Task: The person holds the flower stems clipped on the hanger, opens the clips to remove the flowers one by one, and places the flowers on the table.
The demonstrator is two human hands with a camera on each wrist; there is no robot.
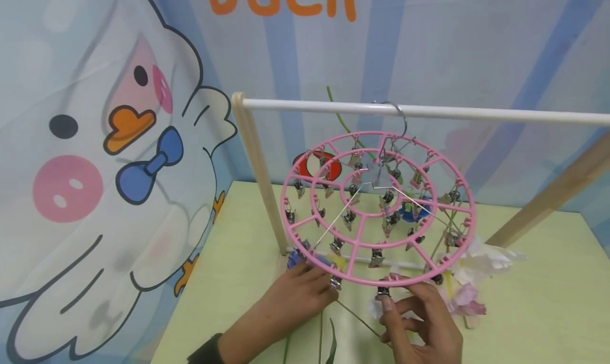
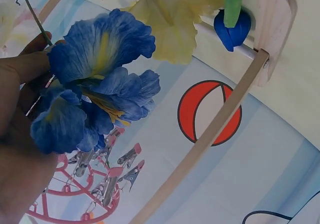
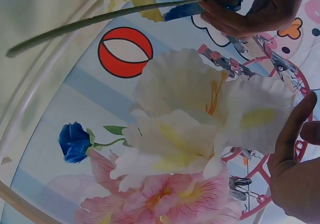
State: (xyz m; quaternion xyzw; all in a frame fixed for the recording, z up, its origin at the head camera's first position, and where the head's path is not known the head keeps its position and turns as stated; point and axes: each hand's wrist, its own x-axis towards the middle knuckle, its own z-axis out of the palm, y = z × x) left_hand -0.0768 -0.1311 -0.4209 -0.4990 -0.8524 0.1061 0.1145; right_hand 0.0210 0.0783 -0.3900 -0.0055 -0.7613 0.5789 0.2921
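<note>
A round pink clip hanger (image 1: 355,247) with several metal clips hangs by its hook from a white rod. My left hand (image 1: 297,295), below the hanger's front left rim, pinches the stem (image 3: 100,20) of a blue artificial flower (image 2: 102,49) close under its bloom. At the front rim, my right hand (image 1: 426,321) has its thumb on a metal clip (image 1: 383,290), with the index finger behind it. That clip is partly covered by the thumb. A white artificial flower (image 3: 175,134) and a pink one (image 3: 165,199) hang beside the right hand.
The white rod (image 1: 305,105) rests on wooden posts (image 1: 259,168). A yellow flower (image 2: 175,24) and a blue rosebud (image 2: 235,31) also show near the frame. A blue rose (image 3: 74,143) hangs farther back. Behind the pale green tabletop (image 1: 238,237) stands a cartoon backdrop (image 1: 314,51).
</note>
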